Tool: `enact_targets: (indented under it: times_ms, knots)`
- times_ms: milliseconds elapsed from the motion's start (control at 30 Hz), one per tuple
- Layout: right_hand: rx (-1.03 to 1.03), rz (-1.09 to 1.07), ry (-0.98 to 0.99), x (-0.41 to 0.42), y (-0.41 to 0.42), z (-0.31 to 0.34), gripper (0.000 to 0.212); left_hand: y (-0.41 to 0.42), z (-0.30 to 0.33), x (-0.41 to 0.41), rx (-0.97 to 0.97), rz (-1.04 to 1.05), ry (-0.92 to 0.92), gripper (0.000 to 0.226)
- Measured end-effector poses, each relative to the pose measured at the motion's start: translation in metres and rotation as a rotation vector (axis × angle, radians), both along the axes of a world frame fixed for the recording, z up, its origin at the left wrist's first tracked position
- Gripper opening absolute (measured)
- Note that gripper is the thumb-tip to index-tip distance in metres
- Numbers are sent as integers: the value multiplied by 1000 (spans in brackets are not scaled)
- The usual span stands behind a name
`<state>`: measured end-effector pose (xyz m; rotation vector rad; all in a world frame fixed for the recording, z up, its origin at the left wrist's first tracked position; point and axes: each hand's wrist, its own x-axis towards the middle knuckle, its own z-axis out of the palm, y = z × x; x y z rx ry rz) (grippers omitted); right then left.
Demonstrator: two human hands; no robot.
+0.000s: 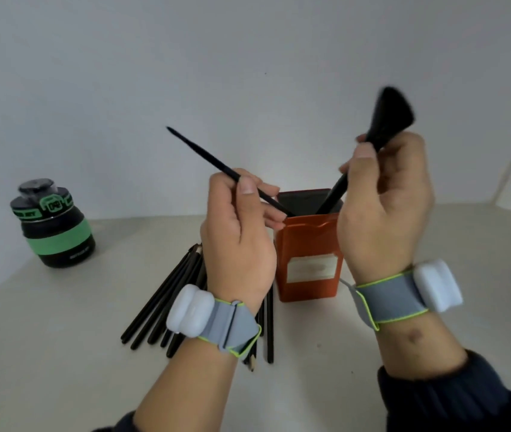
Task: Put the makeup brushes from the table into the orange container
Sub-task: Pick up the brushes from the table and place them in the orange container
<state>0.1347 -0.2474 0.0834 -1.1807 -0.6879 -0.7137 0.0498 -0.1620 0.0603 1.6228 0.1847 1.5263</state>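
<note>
Over the orange container (307, 257), two brushes are being lowered: a thin brush (217, 165) pinched in the left hand (237, 232), a fan brush (372, 135) gripped by the right hand (385, 201); a pile of brushes (167, 307) at 7 o'clock remains on the tabletop (61, 353).

Left hand (238, 232) hides brush pile (167, 307) heads; big brush (385, 116) head motion-blurred.

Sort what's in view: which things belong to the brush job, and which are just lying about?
Job: thin brush in the left hand; fan brush in the right hand; orange container; brushes on the table.
Lying about: black and green bottle.
</note>
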Motion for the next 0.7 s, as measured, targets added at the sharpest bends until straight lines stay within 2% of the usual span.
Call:
enact_targets:
  times_ms: [67, 133, 233, 300, 367, 433, 533, 700]
  knots:
    - [-101, -22, 2, 4, 5, -6, 7, 1, -5, 3, 0, 32, 70, 24]
    - [-219, -29, -11, 6, 9, -12, 20, 0, -9, 4, 14, 62, 149, 28]
    - [-361, -33, -58, 7, 13, -18, 34, -1, -12, 6, 40, 58, 221, 21]
    - [-407, -37, -85, 6, 14, -20, 29, -1, -12, 6, 25, 9, 217, 10]
    - [-427, -13, -85, 4, 14, -21, 18, -1, -11, 6, -15, -42, 195, 28]
    - [-455, -20, -98, 2, 14, -21, 15, 0, -11, 5, -32, -70, 181, 33]
    - [-494, -129, -160, 1, 16, -21, 14, 3, -13, 6, 14, -34, 183, 11]
    - [-475, -199, -219, -1, 18, -25, 16, 5, -15, 8, 61, 93, 229, 14]
